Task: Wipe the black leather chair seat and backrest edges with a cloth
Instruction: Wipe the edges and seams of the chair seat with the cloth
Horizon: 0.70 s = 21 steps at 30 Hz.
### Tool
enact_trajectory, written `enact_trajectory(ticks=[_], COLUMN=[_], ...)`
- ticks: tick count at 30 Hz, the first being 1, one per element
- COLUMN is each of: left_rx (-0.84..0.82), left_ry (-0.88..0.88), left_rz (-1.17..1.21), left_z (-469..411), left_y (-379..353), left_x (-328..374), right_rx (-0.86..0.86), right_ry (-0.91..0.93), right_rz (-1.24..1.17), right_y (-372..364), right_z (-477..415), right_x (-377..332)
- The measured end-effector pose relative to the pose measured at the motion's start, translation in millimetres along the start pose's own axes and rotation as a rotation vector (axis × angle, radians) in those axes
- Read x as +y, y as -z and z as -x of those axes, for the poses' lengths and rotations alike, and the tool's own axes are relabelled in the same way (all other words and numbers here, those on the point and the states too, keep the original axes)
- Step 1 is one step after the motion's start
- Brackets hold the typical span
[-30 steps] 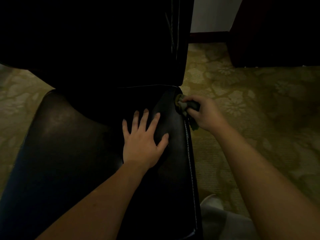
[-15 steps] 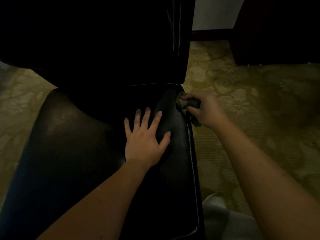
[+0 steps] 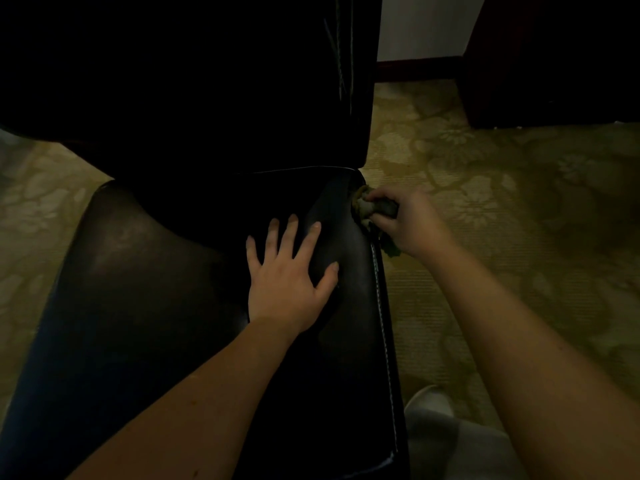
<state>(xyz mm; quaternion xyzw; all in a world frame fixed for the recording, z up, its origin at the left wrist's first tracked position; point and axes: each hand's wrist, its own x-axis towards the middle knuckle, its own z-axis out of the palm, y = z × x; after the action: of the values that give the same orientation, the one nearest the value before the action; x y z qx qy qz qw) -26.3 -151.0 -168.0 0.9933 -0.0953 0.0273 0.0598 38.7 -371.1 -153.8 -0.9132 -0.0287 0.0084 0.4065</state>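
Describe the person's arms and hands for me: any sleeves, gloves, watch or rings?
Both are bare. The left hand and right hand wear no gloves, and no ring shows, though the light is dim. Neither wrist carries a watch or band. The left forearm and right forearm are uncovered to the frame edge; no sleeve is visible.

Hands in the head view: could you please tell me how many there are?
2. The left hand lies flat on the seat, fingers spread; the right hand grips the cloth at the seat's far right corner. None appears hidden.
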Motion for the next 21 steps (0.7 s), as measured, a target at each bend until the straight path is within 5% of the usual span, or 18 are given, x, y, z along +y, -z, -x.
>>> enact_trajectory(ticks=[8,17,21], left_rx=[0.004,-0.014,-0.014], left_ry=[-0.004,0.004,0.001], left_rz=[0.003,0.001,0.0], left_z=[0.2,-0.5,-0.7], left_y=[-0.7,0.6,0.3], left_x=[-1.3,0.2,-0.2], right_rx=[-0.239,0.018,-0.174], right_ry=[-0.088,-0.011,-0.082], right_rz=[-0.108,-0.009,-0.077], right_y=[23.1,1.0,15.2], right_z=[0.7,3.0,0.8], right_x=[-7.3,-2.6,-1.2])
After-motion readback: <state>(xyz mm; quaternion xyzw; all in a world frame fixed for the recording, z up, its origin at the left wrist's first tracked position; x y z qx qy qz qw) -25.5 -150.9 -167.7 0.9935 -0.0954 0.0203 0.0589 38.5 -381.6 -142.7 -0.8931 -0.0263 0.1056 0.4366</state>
